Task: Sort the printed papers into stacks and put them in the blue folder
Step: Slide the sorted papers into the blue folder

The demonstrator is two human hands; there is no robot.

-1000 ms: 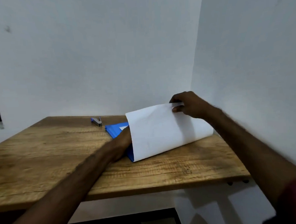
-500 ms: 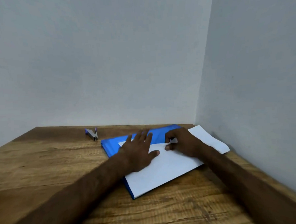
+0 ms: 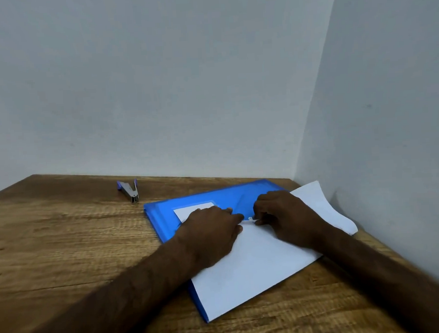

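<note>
Two hands on the job here, both down on the white paper (image 3: 257,268), and that paper lies flat on top of the blue folder (image 3: 222,195) on the wooden table (image 3: 64,238). The right hand (image 3: 287,215) has the grip: fingers curled, thumb and forefinger closed tight on the paper's far edge, a narrow pinch with the knuckles humped above it. Something small and pale sits right at the pinch, too small to tell what it is. Just to the left of that pinch, almost touching it, comes the left hand (image 3: 211,234), palm down, fingers fairly straight and laid together, pressing flat on the sheet and holding nothing. Beyond the pinch, away from the person, the folder's blue surface shows bare, running off toward the corner of the walls. Left of the left hand's knuckles a white label (image 3: 187,210) shows on the folder, partly covered by that hand. On the near side of the grip the paper spreads back toward the person, with a thin strip of the folder's blue edge peeking out along its left side. To the right of the right hand, white paper pokes out past the folder and curls upward close beside the side wall (image 3: 377,132). Well to the left of both hands and farther back, apart from the folder, a small stapler (image 3: 129,191) with purple trim lies on the table.
</note>
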